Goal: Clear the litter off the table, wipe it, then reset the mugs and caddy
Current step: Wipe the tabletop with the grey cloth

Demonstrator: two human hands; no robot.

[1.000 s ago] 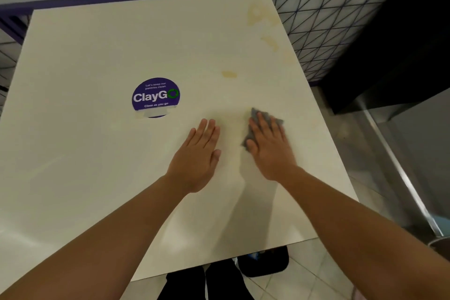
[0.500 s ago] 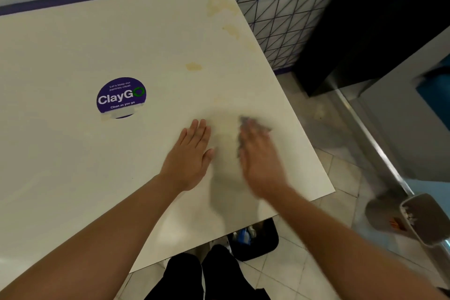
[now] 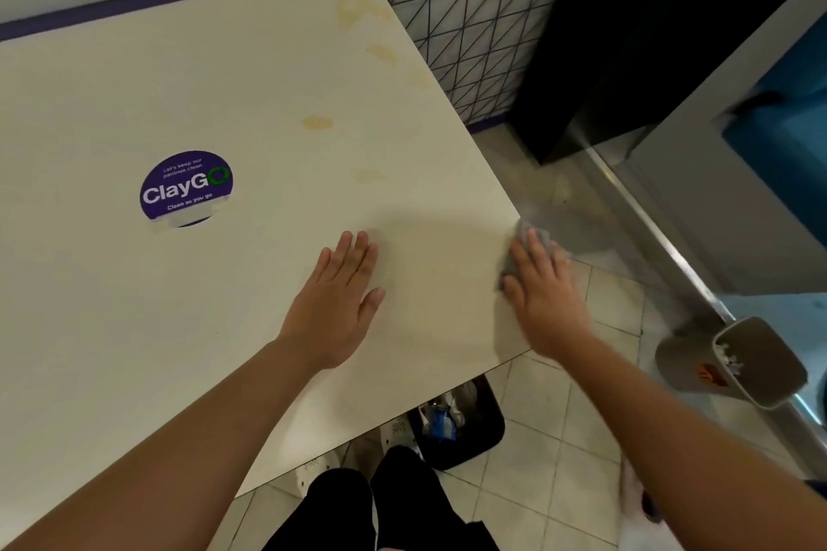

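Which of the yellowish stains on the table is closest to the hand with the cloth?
The faint stain just up-left of the right hand; the darker ones lie farther toward the wall.

The left hand (image 3: 338,304) lies flat on the bench (image 3: 134,327), near its right edge. To its right, the right hand (image 3: 543,295) presses a cloth (image 3: 521,255) at that edge, partly over the floor (image 3: 550,452). A round sticker (image 3: 185,188) sits on the bench, left of and beyond the left hand. Stains (image 3: 317,122) lie farther back toward the far right corner. A bin (image 3: 465,425) stands on the floor under the near corner, and a tilted container (image 3: 738,365) lies farther right.
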